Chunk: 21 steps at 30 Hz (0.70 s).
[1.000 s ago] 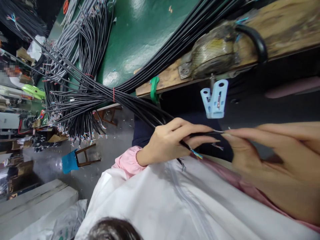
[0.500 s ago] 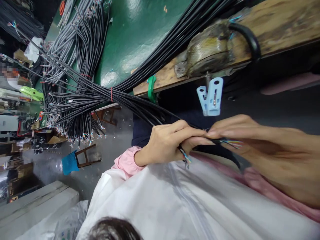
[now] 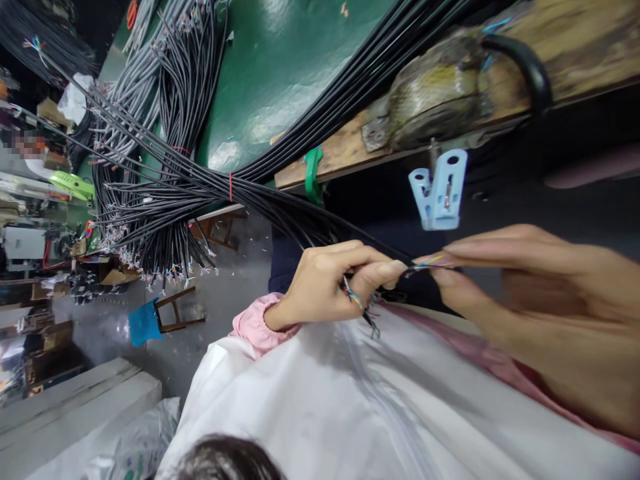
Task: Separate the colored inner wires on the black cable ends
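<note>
My left hand is closed around the ends of several black cables, thumb and forefinger pinching one of them. Short coloured wires poke out below its curled fingers. From the pinched cable a thin bunch of coloured wires stretches across to my right hand, whose thumb and forefinger are closed on it. Those cables run back to a black cable bundle bound by a red tie. Above my right hand hangs a light blue clip, touched by neither hand.
A green table carries more black cables and grey cables. A green clamp and a tape-wrapped device sit on the wooden board. A blue-seated stool stands on the floor.
My right hand has moved right, from beside my left fingertips to the coloured wires, which now lie exposed between the hands. The whole view has shifted slightly.
</note>
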Each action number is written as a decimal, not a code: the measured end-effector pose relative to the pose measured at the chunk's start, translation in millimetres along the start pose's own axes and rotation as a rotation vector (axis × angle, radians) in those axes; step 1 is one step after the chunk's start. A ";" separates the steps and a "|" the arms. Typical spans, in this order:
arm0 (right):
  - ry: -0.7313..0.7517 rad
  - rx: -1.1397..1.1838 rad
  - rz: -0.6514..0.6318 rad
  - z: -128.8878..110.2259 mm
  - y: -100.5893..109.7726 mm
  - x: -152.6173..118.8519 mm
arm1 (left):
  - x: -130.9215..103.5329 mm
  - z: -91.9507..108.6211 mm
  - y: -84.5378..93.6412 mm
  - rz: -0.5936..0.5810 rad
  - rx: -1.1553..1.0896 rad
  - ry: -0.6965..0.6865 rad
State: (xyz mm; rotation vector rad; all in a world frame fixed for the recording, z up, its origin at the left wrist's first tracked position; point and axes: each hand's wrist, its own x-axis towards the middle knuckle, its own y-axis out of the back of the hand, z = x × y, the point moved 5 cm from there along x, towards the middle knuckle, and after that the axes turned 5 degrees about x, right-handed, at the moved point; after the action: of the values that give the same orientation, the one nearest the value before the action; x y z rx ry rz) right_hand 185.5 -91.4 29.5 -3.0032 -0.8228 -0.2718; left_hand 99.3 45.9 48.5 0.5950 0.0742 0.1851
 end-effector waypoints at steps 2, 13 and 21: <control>0.012 0.074 0.037 0.1 -1.8 1.1 | 0.5 -0.1 1.8 -0.010 -0.044 0.002; 0.188 0.167 0.072 10.7 -15.4 1.1 | 0.8 0.1 4.7 -0.091 -0.094 0.069; -0.030 -0.104 -0.120 5.5 -3.8 -4.2 | -1.8 -1.3 -3.1 0.024 0.015 -0.100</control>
State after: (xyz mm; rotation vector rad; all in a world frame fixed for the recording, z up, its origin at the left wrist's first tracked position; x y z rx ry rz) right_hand 180.9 -89.9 23.3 -3.0647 -1.0250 -0.2812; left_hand 97.8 43.8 45.7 0.6193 -0.0284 0.1779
